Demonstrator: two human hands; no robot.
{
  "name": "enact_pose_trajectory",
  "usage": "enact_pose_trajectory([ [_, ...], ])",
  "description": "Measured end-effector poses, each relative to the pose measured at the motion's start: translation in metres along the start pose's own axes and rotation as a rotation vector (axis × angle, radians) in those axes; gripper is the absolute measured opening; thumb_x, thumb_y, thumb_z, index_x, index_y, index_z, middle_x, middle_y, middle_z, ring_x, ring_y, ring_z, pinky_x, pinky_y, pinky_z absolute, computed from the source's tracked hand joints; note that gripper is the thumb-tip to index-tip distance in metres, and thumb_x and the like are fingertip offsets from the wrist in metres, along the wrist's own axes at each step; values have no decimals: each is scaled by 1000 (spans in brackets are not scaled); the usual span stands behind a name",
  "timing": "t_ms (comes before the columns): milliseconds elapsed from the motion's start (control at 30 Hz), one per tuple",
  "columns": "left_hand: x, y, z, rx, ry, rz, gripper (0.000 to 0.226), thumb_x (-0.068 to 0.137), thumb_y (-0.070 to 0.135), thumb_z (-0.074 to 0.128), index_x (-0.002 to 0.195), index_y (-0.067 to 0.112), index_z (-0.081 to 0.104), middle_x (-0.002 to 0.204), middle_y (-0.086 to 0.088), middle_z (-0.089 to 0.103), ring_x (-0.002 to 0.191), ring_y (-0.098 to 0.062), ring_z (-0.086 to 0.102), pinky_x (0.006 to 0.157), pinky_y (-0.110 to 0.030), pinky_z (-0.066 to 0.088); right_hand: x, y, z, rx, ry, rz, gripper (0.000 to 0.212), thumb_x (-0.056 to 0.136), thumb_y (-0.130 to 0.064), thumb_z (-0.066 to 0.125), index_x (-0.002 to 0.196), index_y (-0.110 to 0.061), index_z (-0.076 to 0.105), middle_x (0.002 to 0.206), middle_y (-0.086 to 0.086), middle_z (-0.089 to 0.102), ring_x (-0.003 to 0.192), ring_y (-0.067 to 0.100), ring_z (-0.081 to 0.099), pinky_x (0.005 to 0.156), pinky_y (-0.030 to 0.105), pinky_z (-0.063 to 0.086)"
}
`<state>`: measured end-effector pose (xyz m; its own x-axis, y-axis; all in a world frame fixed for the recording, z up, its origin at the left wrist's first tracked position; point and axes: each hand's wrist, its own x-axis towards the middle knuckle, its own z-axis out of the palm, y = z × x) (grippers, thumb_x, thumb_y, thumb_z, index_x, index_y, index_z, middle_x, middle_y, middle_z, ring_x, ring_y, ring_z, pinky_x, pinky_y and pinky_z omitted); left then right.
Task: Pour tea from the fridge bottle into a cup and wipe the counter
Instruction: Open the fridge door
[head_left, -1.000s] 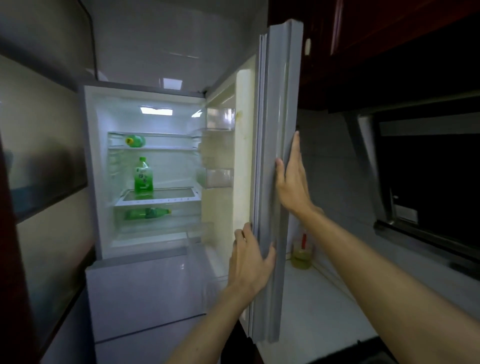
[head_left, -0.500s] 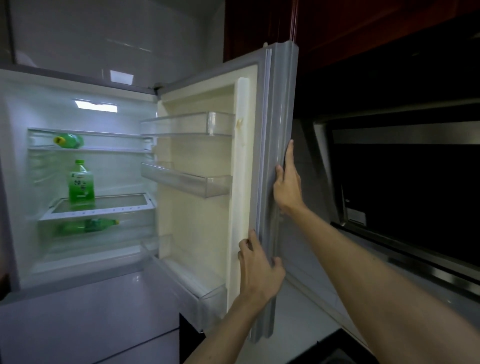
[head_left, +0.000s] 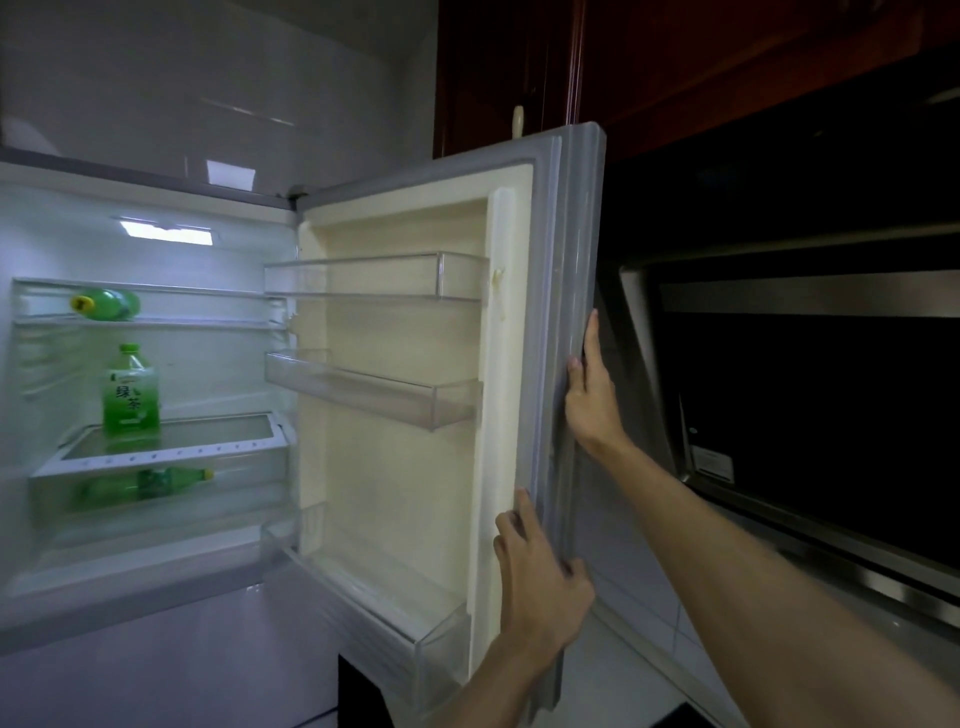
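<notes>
Head view: found left hand (head_left: 540, 577) clamped on fridge door (head_left: 405, 467) edge, right hand (head_left: 592, 400) flat-fingered higher on it; judged door best steadied wide before reaching tea bottle (head_left: 130, 389).

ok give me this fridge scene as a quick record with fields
fridge door: wide open
left hand: holds the door's edge low down, thumb round its outer side
right hand: fingers straight, flat against the door's edge higher up
upright tea bottle: green, standing on the middle shelf
top-shelf bottle: green, lying on its side
lower bottle: green, lying on its side under the middle shelf
</notes>
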<state>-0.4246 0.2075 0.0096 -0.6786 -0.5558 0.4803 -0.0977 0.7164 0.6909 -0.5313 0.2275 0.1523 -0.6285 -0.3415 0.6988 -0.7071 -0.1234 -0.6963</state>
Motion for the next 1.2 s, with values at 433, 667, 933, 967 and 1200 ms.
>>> enact_pose_trajectory([
  [433,10,7,8,-29,-74,16,91,83,25,57,153,16,-1,131,-7,28,119,-26,40,101,-29,37,12,9,-8,44,-1,36,61,107,-10,25,154,-39,-1,161,-3,17,142,9,22,113,26,17],
  [667,17,11,9,-36,-116,7,91,81,25,57,153,14,2,130,-8,29,120,-29,40,103,-34,37,19,14,-12,35,2,43,61,107,-10,25,154,-38,0,162,-3,17,140,7,21,112,26,15],
  [933,22,14,8,-42,-158,-12,92,83,26,59,154,15,1,133,-9,30,124,-30,40,106,-35,37,22,18,-13,21,13,42,61,107,-10,26,155,-38,1,162,-3,15,140,8,20,115,31,15],
  [967,22,15,7,-43,-168,-13,91,84,26,58,153,15,1,134,-10,30,125,-31,40,106,-36,38,22,17,-13,8,21,48,61,107,-10,27,155,-38,2,162,-2,16,142,10,22,117,33,15],
  [1200,21,13,-14,-77,-201,43,78,91,22,54,153,10,8,147,-13,25,135,-29,34,110,-32,29,10,11,-13,-358,201,30,63,100,-6,36,155,-26,13,153,7,28,135,27,31,114,45,26],
])
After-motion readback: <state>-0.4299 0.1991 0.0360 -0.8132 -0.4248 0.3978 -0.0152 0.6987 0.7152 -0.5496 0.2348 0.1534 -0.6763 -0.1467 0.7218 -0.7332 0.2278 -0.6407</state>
